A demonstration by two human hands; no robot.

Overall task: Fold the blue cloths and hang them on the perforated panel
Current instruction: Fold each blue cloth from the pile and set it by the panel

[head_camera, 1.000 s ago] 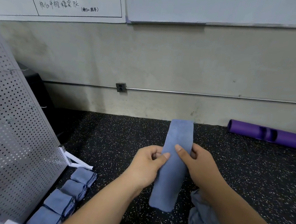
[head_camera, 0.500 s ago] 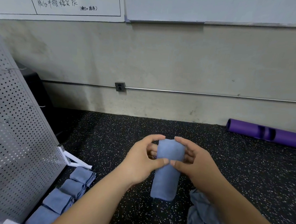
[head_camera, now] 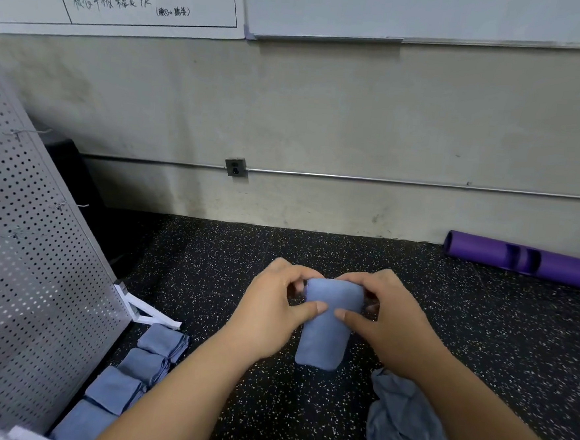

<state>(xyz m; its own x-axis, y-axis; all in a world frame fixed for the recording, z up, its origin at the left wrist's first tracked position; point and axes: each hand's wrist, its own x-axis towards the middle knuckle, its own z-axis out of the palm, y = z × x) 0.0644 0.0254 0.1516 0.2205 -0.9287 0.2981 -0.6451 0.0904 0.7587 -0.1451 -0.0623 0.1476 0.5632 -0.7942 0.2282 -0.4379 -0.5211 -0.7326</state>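
A second earlier the cloth (head_camera: 327, 325) was a long strip with its upper half standing above the hands. That half had since been brought down, so the cloth was now a short, doubled pad. It was held in the air in the near centre, above the floor (head_camera: 210, 265).

The left hand (head_camera: 272, 308) and right hand (head_camera: 390, 318) each had a narrow grip on the cloth's top fold. Their thumbs pressed the near face and their fingers curled over the far side. The thumb tips lay just apart at the middle of the pad.

By my reading, this cloth's folding was nearly finished, and it looked close in size to those already done.

Four folded cloths (head_camera: 134, 370) lay in a row on the floor at near left, along the foot of the panel (head_camera: 21, 269). None hung on the panel, and its few wire hooks (head_camera: 59, 205) were bare, so the hanging was not yet begun.

A loose pile (head_camera: 401, 423) of unfolded cloths lay at near right, just under the right forearm, so more folding remained.

A purple roller (head_camera: 519, 258) lay at far right by the wall, well apart from the work.

Nothing stood between the hands and the panel. Its white support leg (head_camera: 148, 313) jutted out beside the folded row and could snag a reach to the low hooks.
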